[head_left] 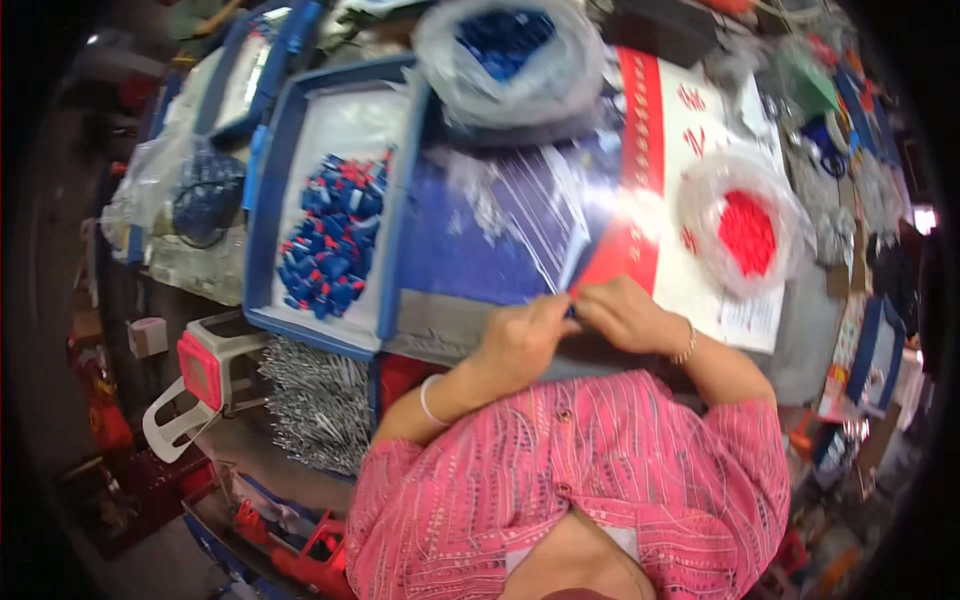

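My left hand and my right hand meet at the near edge of the table, fingertips pinched together. Between them a small dark blue piece shows; the fingers hide most of it. To the left stands a blue tray lined with white, holding a heap of small blue pieces with red parts. A clear plastic bag of blue pieces sits beyond my hands. Off to the right, another clear bag holds small bright red pieces.
Printed sheets in blue, red and white cover the tabletop. Below the tray lies a pile of thin silvery metal parts. A pale plastic chair with a red pad stands to the left. More bags and blue trays crowd the sides.
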`<action>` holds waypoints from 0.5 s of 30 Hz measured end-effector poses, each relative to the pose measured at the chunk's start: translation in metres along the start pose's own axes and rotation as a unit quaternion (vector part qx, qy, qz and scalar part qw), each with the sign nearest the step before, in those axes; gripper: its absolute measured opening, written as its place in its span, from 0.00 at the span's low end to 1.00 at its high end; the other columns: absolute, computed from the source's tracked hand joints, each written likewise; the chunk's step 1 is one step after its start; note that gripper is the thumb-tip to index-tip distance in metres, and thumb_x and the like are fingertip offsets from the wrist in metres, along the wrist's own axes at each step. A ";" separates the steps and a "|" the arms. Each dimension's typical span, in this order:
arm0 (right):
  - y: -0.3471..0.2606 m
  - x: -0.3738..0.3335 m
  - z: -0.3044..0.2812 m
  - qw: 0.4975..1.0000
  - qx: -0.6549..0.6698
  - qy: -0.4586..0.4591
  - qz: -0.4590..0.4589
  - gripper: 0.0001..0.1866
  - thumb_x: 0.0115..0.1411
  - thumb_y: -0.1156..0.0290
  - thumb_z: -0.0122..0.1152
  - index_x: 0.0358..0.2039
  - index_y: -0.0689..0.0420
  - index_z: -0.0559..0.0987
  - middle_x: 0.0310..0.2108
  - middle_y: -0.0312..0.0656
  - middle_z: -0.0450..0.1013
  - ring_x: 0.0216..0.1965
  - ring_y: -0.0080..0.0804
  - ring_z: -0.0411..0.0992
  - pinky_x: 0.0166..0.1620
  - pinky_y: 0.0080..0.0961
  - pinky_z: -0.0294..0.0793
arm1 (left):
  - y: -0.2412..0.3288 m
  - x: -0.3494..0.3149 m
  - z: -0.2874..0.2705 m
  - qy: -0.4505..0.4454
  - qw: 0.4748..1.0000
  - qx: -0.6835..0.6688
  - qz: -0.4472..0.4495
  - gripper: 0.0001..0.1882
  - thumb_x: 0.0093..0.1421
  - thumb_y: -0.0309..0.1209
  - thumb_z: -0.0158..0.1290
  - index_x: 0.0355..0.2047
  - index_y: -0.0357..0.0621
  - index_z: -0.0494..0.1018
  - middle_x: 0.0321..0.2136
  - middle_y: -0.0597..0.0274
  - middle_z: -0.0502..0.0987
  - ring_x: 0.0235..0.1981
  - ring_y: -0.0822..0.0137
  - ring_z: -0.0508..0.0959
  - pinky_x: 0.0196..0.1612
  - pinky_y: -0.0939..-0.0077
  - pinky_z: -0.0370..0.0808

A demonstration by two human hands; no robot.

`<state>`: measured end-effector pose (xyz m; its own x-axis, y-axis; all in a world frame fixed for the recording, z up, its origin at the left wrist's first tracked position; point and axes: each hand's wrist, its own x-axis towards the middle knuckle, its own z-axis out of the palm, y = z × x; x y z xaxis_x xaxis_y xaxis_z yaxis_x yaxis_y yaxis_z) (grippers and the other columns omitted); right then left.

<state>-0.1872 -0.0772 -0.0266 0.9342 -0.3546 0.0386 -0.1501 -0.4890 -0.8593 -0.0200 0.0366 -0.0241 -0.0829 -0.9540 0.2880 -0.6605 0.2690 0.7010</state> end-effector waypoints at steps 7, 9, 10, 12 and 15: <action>0.012 0.009 -0.003 0.821 0.505 -0.082 0.255 0.24 0.67 0.53 0.36 0.25 0.58 0.71 0.18 0.33 0.66 0.20 0.19 0.65 0.25 0.17 0.66 | -0.012 0.012 -0.007 -0.003 0.995 -0.071 -0.066 0.12 0.54 0.28 0.55 0.37 0.36 0.69 0.24 0.48 0.74 0.25 0.51 0.77 0.24 0.66 0.71; 0.013 0.006 -0.002 0.894 0.402 0.068 0.187 0.23 0.67 0.55 0.37 0.26 0.60 0.71 0.19 0.34 0.66 0.20 0.20 0.65 0.26 0.18 0.67 | -0.011 0.006 -0.006 -0.025 0.985 -0.118 -0.121 0.11 0.54 0.23 0.50 0.39 0.36 0.70 0.27 0.46 0.76 0.26 0.55 0.79 0.28 0.71 0.73; 0.009 0.004 -0.008 0.910 0.356 0.118 0.179 0.20 0.67 0.58 0.39 0.28 0.61 0.70 0.20 0.35 0.67 0.21 0.20 0.66 0.27 0.18 0.67 | -0.010 0.008 -0.010 -0.024 0.985 -0.117 -0.121 0.11 0.54 0.23 0.50 0.39 0.36 0.70 0.27 0.46 0.76 0.26 0.55 0.79 0.28 0.71 0.73; -0.009 0.000 -0.021 0.919 0.326 0.144 0.171 0.18 0.66 0.60 0.40 0.28 0.62 0.70 0.21 0.36 0.67 0.22 0.21 0.66 0.28 0.18 0.67 | -0.004 0.013 -0.019 -0.050 0.967 -0.163 -0.189 0.10 0.55 0.23 0.50 0.38 0.35 0.71 0.26 0.49 0.76 0.25 0.62 0.79 0.28 0.75 0.72; -0.042 -0.004 -0.038 0.935 0.273 0.169 0.151 0.11 0.63 0.71 0.43 0.29 0.64 0.70 0.22 0.39 0.68 0.23 0.21 0.67 0.28 0.18 0.67 | -0.007 0.011 -0.022 -0.044 0.957 -0.196 -0.212 0.10 0.55 0.23 0.49 0.39 0.35 0.71 0.24 0.54 0.77 0.25 0.70 0.78 0.28 0.77 0.72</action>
<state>-0.1973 -0.0852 0.0292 0.7063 -0.6878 -0.1676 -0.1169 0.1201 -0.9859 -0.0003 0.0277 -0.0114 0.0568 -0.9912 -0.1194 -0.3199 -0.1313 0.9383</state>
